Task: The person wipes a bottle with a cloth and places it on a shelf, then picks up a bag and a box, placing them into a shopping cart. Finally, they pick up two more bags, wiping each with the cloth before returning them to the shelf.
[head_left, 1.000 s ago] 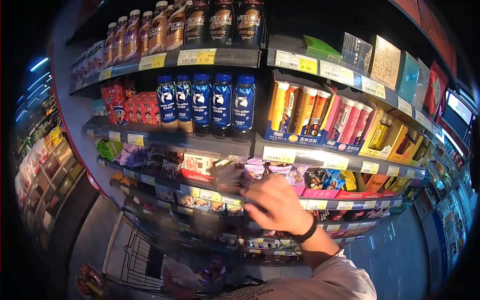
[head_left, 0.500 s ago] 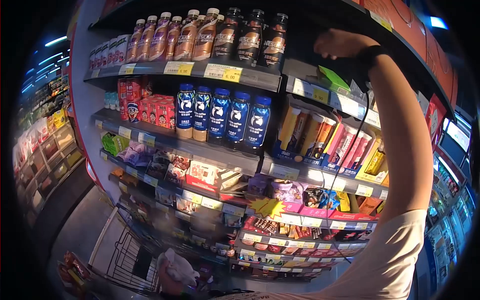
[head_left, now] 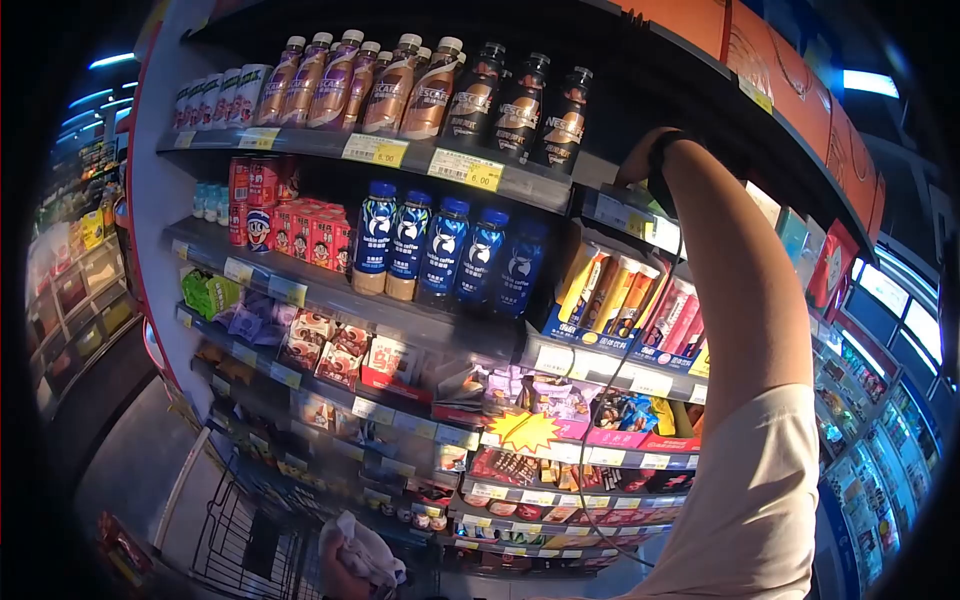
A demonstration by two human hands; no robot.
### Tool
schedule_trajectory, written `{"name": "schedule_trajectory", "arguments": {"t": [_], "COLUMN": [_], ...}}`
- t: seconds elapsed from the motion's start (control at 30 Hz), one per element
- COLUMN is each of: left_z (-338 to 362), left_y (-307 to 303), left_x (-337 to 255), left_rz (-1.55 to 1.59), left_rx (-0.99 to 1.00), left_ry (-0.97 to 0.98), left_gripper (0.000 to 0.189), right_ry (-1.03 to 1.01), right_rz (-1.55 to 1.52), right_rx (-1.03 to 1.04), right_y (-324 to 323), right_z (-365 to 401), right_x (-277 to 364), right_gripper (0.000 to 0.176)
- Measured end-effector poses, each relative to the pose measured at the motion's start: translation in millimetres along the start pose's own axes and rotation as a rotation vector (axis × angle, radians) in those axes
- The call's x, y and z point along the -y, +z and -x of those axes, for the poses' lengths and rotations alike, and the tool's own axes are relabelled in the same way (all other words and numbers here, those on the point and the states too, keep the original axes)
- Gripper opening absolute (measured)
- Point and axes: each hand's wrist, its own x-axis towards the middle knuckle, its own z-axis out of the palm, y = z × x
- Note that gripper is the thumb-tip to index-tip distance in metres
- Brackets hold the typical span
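One view: head camera.
Right hand point(head_left: 632, 168): up on the upper shelf point(head_left: 640, 212), just beside the dark bottles point(head_left: 520, 105); your fingers are hidden, grip cannot be told.
Left hand point(head_left: 335, 582): low, clenched round a crumpled white bundle point(head_left: 365, 552), near the cart point(head_left: 235, 530).

mid btls point(head_left: 445, 250) blue | top btls point(head_left: 385, 85) brown | boxes point(head_left: 305, 228) red | tags point(head_left: 375, 150) yellow | wristband point(head_left: 660, 170) blk | cloth point(head_left: 365, 550) wht

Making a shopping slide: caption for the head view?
Right hand reaches onto the upper shelf beside coffee bottles; left hand grips a white item by a cart.
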Motion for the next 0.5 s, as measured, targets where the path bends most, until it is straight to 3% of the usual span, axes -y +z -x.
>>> {"name": "schedule_trajectory", "arguments": {"t": [0.07, 0.17, 0.3, 0.4, 0.5], "left_z": [7, 13, 11, 2, -6], "left_y": [21, 13, -5, -29, -48], "left_x": [-1, -10, -2, 9, 20], "left_rz": [-0.024, -0.008, -0.018, -0.04, -0.088], "left_rx": [-0.18, -0.036, -0.029, -0.106, -0.162], "left_ry": [0.01, 0.013, 0.01, 0.024, 0.114], "left_gripper": [0.026, 0.027, 0.027, 0.023, 0.034], "right_ry": [-0.02, -0.076, -0.208, -0.745, -0.172], "right_rz": [0.022, -0.003, -0.061, 0.22, -0.27], "right_rx": [0.039, 0.061, 0.036, 0.05, -0.007], "right_y": [-2, -5, -5, -5, 7], "right_z": [-3, -1, -15, -90, 7], "right_x": [-2, -2, -4, -30, -7], "right_gripper": [0.069, 0.068, 0.069, 0.065, 0.057]}}
